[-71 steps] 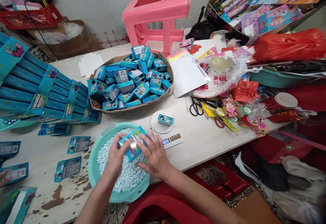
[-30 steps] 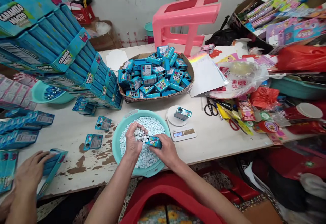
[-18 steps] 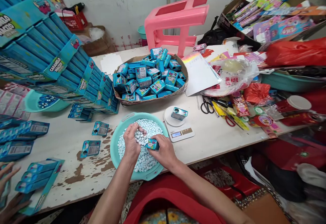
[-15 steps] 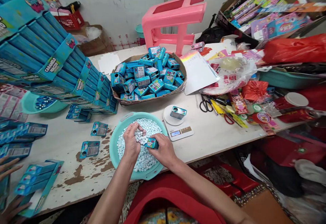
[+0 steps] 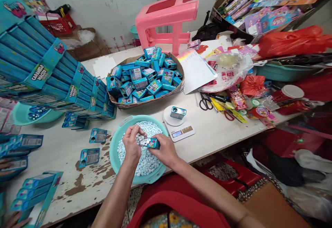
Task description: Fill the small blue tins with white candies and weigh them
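Over a mint-green basin full of small pale blue and white candies, my left hand is cupped, with candies in its palm. My right hand grips a small blue candy box, its end turned towards the candies in my left hand. The two hands nearly meet at the box's end. Just right of the basin, another blue box rests on a white digital scale, whose display is lit.
Behind the basin stands a carton heaped with blue boxes. Filled blue display trays tower at the left. A co-worker's hand is at a tray at lower left. Scissors and pens lie right. A pink stool stands behind.
The view has shifted slightly, so most things sit further left. My hands stay over the basin, the box still at my left palm. The co-worker's upper hand has moved to the stacked boxes.
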Demonstrator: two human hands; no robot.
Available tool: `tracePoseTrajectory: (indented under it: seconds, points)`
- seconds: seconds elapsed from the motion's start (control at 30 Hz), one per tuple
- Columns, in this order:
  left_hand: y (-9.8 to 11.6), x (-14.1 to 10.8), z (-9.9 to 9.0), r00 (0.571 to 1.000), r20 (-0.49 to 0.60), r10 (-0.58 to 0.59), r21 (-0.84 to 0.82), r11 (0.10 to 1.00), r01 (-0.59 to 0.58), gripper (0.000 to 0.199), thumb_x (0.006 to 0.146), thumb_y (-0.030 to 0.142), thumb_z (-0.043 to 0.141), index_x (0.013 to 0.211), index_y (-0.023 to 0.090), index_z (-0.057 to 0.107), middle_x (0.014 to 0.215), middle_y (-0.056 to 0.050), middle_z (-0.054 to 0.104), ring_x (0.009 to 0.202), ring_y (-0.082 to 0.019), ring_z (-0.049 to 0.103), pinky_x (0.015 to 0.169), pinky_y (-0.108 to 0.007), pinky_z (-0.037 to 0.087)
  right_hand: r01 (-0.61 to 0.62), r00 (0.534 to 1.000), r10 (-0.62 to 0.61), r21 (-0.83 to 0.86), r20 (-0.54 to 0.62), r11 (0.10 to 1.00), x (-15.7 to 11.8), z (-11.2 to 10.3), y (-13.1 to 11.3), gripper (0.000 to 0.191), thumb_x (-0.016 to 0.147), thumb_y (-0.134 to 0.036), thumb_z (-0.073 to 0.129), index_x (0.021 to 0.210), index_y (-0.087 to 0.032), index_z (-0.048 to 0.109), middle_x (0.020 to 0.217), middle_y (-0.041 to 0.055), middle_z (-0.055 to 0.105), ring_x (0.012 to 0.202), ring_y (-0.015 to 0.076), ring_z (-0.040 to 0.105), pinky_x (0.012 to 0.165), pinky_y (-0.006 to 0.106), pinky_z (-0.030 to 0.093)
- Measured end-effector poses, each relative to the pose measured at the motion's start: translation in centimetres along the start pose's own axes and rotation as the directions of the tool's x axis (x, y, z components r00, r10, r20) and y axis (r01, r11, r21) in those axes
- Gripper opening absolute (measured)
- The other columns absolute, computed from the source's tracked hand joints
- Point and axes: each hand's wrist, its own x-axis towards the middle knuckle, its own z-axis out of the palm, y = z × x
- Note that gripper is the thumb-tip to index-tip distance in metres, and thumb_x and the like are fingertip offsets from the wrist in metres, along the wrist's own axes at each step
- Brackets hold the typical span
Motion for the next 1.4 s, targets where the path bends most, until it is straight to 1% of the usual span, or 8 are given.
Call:
tracePoseTrajectory:
  seconds: [0.3, 0.5, 0.67, 1.0, 1.13, 1.23, 1.33, 1.4]
  points:
    - [-0.3, 0.8, -0.2, 0.998, 0.062, -0.021, 0.004, 1.000, 0.021, 0.020, 0.078, 0.034, 0.061, 0.075, 0.016, 0.055, 0.060, 0.001, 0.054, 0.052, -0.012, 0.054, 0.051, -0.025, 0.044, -0.004, 1.000, 0.005, -0.026, 0.013, 1.000, 0.4, 0.8, 0.3, 0.029, 0.066, -0.020, 0.070, 0.094, -0.022, 0.059, 0.091, 0.0021, 0.066, 0.088, 0.0224, 0.060, 0.077, 0.032, 0.042]
    - [-0.8, 1.3, -0.6, 0.997, 0.044, 0.060, 0.080, 0.995, -0.063, 0.019, 0.079, 0.032, 0.061, 0.071, 0.015, 0.055, 0.059, 0.002, 0.054, 0.055, -0.011, 0.054, 0.060, -0.025, 0.046, 0.000, 1.000, 0.000, -0.022, -0.013, 1.000, 1.2, 0.6, -0.2, 0.031, 0.067, -0.017, 0.069, 0.095, -0.021, 0.060, 0.093, 0.0022, 0.066, 0.091, 0.0221, 0.060, 0.078, 0.032, 0.041]
    - [-0.7, 1.1, -0.3, 0.991, -0.002, 0.132, 0.040, 0.991, -0.131, 0.017, 0.080, 0.030, 0.061, 0.073, 0.016, 0.055, 0.059, 0.002, 0.054, 0.054, -0.011, 0.054, 0.056, -0.024, 0.044, 0.028, 0.999, -0.029, -0.037, -0.017, 0.999, 1.4, 1.3, -0.4, 0.029, 0.068, -0.018, 0.069, 0.095, -0.022, 0.060, 0.092, 0.0019, 0.066, 0.090, 0.0223, 0.060, 0.078, 0.032, 0.040]
    - [0.0, 1.0, -0.6, 1.000, 0.013, 0.021, 0.017, 1.000, -0.021, 0.017, 0.080, 0.033, 0.059, 0.078, 0.017, 0.055, 0.058, 0.003, 0.053, 0.050, -0.011, 0.055, 0.049, -0.023, 0.042, 0.029, 1.000, -0.029, 0.015, 0.005, 0.999, 1.3, 1.4, -0.3, 0.029, 0.069, -0.018, 0.070, 0.096, -0.022, 0.060, 0.092, 0.0013, 0.066, 0.090, 0.0216, 0.060, 0.078, 0.032, 0.039]
    - [0.1, 1.1, -0.6, 0.996, 0.076, -0.040, 0.052, 0.998, 0.036, 0.018, 0.081, 0.034, 0.057, 0.078, 0.017, 0.056, 0.050, 0.004, 0.049, 0.038, -0.008, 0.043, 0.039, -0.020, 0.032, -0.019, 0.998, 0.011, 0.132, 0.057, 0.991, 1.4, 1.9, 0.0, 0.030, 0.065, -0.018, 0.072, 0.094, -0.022, 0.061, 0.090, 0.0002, 0.066, 0.087, 0.0202, 0.060, 0.076, 0.030, 0.042]
    - [0.4, 1.0, -0.9, 0.990, 0.121, -0.069, 0.099, 0.993, 0.057, 0.018, 0.081, 0.033, 0.057, 0.077, 0.016, 0.057, 0.046, 0.005, 0.046, 0.035, -0.006, 0.036, 0.037, -0.019, 0.026, -0.067, 0.997, 0.059, 0.206, 0.041, 0.976, 1.6, 2.1, 0.3, 0.031, 0.065, -0.018, 0.073, 0.093, -0.023, 0.062, 0.090, 0.0000, 0.065, 0.086, 0.0198, 0.060, 0.075, 0.030, 0.044]
    - [0.2, 1.7, -1.8, 0.997, 0.071, 0.017, 0.101, 0.995, -0.024, 0.016, 0.081, 0.034, 0.057, 0.078, 0.018, 0.056, 0.046, 0.005, 0.044, 0.037, -0.007, 0.036, 0.039, -0.020, 0.026, -0.064, 0.998, 0.068, 0.263, -0.005, 0.963, 1.5, 1.5, 0.5, 0.032, 0.064, -0.018, 0.073, 0.095, -0.023, 0.063, 0.092, 0.0004, 0.065, 0.088, 0.0197, 0.060, 0.078, 0.031, 0.045]
    - [-1.0, 3.1, -2.6, 0.993, -0.006, 0.119, 0.165, 0.979, -0.116, 0.018, 0.082, 0.037, 0.054, 0.079, 0.019, 0.056, 0.047, 0.006, 0.043, 0.040, -0.009, 0.036, 0.042, -0.021, 0.028, -0.046, 0.998, 0.056, 0.315, -0.024, 0.948, 1.1, 0.7, 0.5, 0.034, 0.065, -0.019, 0.074, 0.096, -0.023, 0.063, 0.093, 0.0007, 0.066, 0.090, 0.0194, 0.061, 0.081, 0.031, 0.045]
